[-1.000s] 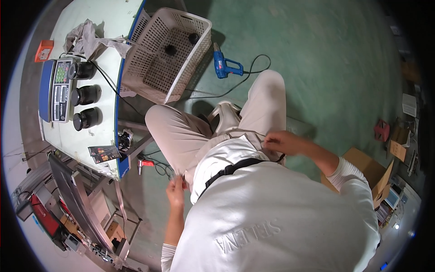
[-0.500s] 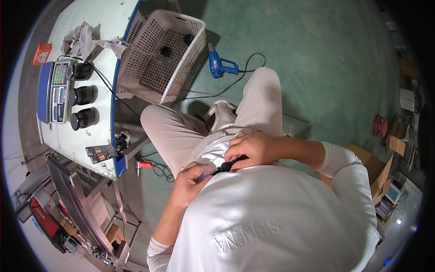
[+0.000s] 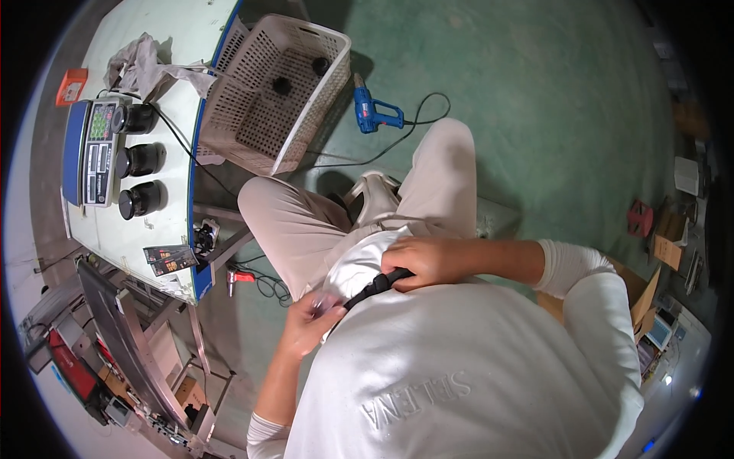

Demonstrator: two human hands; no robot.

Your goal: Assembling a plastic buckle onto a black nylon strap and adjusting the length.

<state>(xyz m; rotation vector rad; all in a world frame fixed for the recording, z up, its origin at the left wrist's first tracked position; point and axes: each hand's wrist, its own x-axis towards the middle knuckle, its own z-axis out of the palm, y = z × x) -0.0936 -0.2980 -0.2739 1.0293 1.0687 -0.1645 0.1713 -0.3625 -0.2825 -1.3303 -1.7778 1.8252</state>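
Note:
At my waist, a black strap with a buckle runs across the white shirt. My right hand is closed around the strap's right part, beside the buckle; its fingertips are partly hidden. Lower left, my left hand pinches a small clear plastic piece, its thumb against the left stretch of the strap. The fingers of this hand are slightly blurred, and what the plastic piece is cannot be made out.
Left stands a table with a scale, black-lidded jars, a grey cloth and dark printed packets. A plastic basket holds two dark round things. A blue heat gun with its cable lies on the floor.
My left hand has moved left and a little down, away from the buckle, with the clear plastic piece. More of the black strap shows between my hands. My right hand has barely shifted.

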